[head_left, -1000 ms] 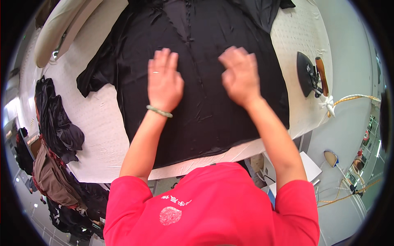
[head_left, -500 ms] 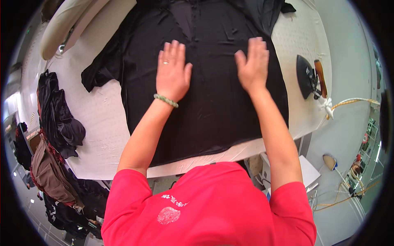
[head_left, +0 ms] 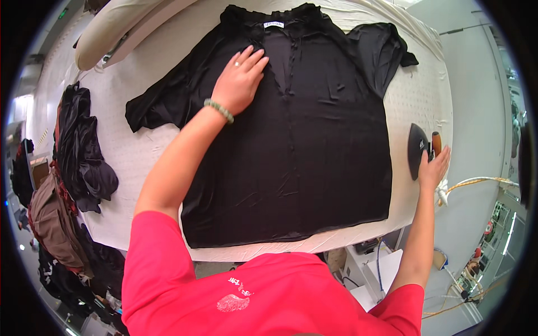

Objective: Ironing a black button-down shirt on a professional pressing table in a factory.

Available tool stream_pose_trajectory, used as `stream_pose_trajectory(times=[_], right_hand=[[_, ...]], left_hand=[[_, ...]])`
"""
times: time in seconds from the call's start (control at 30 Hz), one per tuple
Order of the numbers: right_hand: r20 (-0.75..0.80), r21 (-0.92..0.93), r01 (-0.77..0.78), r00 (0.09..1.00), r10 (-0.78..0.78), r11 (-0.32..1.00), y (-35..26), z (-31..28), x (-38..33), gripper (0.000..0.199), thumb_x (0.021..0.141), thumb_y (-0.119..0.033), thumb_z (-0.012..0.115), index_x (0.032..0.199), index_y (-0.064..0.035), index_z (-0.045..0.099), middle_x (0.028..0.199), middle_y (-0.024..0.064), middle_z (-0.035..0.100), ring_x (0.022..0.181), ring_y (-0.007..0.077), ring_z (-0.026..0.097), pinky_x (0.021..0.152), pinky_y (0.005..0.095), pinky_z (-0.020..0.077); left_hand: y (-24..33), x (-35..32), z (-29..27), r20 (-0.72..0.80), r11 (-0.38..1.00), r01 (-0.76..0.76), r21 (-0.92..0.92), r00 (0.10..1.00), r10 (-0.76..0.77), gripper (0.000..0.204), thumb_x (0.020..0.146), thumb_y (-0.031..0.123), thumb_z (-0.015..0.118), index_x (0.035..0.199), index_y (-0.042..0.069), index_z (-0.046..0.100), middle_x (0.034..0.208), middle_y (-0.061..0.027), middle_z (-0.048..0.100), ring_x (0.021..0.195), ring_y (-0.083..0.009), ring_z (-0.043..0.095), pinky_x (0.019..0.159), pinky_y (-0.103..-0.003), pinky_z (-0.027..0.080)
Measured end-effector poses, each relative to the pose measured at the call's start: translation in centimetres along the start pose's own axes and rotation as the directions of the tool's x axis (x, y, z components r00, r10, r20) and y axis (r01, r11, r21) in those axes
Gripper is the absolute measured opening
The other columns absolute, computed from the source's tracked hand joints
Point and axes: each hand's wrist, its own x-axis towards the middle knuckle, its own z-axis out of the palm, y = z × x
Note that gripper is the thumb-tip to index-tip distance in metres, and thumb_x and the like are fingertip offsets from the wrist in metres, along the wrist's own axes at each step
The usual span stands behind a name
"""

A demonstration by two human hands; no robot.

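Observation:
A black blouse with a white neck label lies spread on the pale padded table, its collar at the far side and its sleeves out to both sides. My left hand rests on the blouse's upper left front beside the open neckline, fingers stretched out and empty. Over at the right, my right hand reaches the near end of the iron. Its thumb and fingers are apart, with the brown handle between them, not wrapped. Part of the iron is hidden behind this hand.
A padded pressing arm rises at the far left. Dark crumpled garments lie on the table's left edge, and a brown garment hangs there. A white and yellow cord runs right from the iron. White boxes stand below the near edge.
My right hand has left the blouse and moved right to the iron. My left hand has slid up toward the neckline. The view now takes in the whole collar.

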Motion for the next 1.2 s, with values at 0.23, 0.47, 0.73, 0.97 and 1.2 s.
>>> stream_pose_trajectory(times=[0.23, 0.47, 0.73, 0.97, 1.2], right_hand=[[0.539, 0.094, -0.271, 0.823, 0.18, 0.958, -0.3, -3.0, 2.2, 0.05, 0.095, -0.038, 0.07, 0.125, 0.0003, 0.058, 0.112, 0.0174, 0.069, 0.105, 0.0339, 0.065, 0.091, 0.0444, 0.0492], [0.847, 0.02, -0.509, 0.465, 0.256, 0.86, -1.8, -5.2, 6.3, 0.04, 0.099, -0.038, 0.066, 0.102, 0.0011, 0.065, 0.066, 0.0087, 0.06, 0.057, 0.0196, 0.061, 0.054, 0.0339, 0.0497], [0.928, 0.368, -0.724, 0.327, -0.18, 0.583, -21.3, -13.8, 7.0, 0.036, 0.099, -0.031, 0.064, 0.116, 0.0009, 0.059, 0.059, 0.0001, 0.051, 0.044, 0.0095, 0.049, 0.04, 0.0268, 0.0408], [0.71, 0.69, -0.446, 0.572, -0.412, 0.57, -35.7, -10.9, 4.8, 0.032, 0.1, -0.031, 0.067, 0.109, -0.0009, 0.062, 0.06, -0.0004, 0.052, 0.043, 0.0074, 0.047, 0.041, 0.0266, 0.0383], [0.84, 0.522, -0.5, 0.443, -0.314, 0.691, -42.8, -10.1, 11.6, 0.039, 0.101, -0.036, 0.066, 0.088, -0.0011, 0.054, 0.059, 0.0009, 0.052, 0.043, 0.0087, 0.048, 0.041, 0.0263, 0.0389]], left_hand=[[-5.6, 8.0, 0.2, 0.05, 0.998, 0.027, 0.051, 0.998, -0.03, 0.026, 0.09, 0.021, 0.074, 0.114, 0.011, 0.07, 0.125, -0.0072, 0.066, 0.122, -0.0287, 0.059, 0.101, -0.042, 0.049], [-7.7, 9.7, 0.6, 0.184, 0.994, 0.113, 0.0, 0.977, -0.111, 0.029, 0.086, 0.026, 0.078, 0.11, 0.012, 0.069, 0.113, -0.0068, 0.066, 0.107, -0.0292, 0.063, 0.094, -0.041, 0.051], [-8.3, 8.5, 0.1, 0.103, 0.978, 0.117, -0.175, 0.99, -0.1, 0.024, 0.086, 0.022, 0.08, 0.1, 0.008, 0.067, 0.118, -0.0098, 0.064, 0.112, -0.0323, 0.059, 0.099, -0.038, 0.048], [-8.2, 7.8, 1.8, -0.045, 0.938, 0.169, -0.303, 0.98, -0.191, 0.022, 0.082, 0.024, 0.082, 0.085, 0.007, 0.069, 0.106, -0.0062, 0.068, 0.106, -0.0301, 0.061, 0.093, -0.039, 0.05], [-6.8, 8.8, -0.8, 0.078, 0.887, 0.298, -0.353, 0.954, -0.29, 0.017, 0.08, 0.018, 0.082, 0.089, 0.008, 0.073, 0.112, -0.0116, 0.068, 0.113, -0.0311, 0.061, 0.098, -0.041, 0.049]])
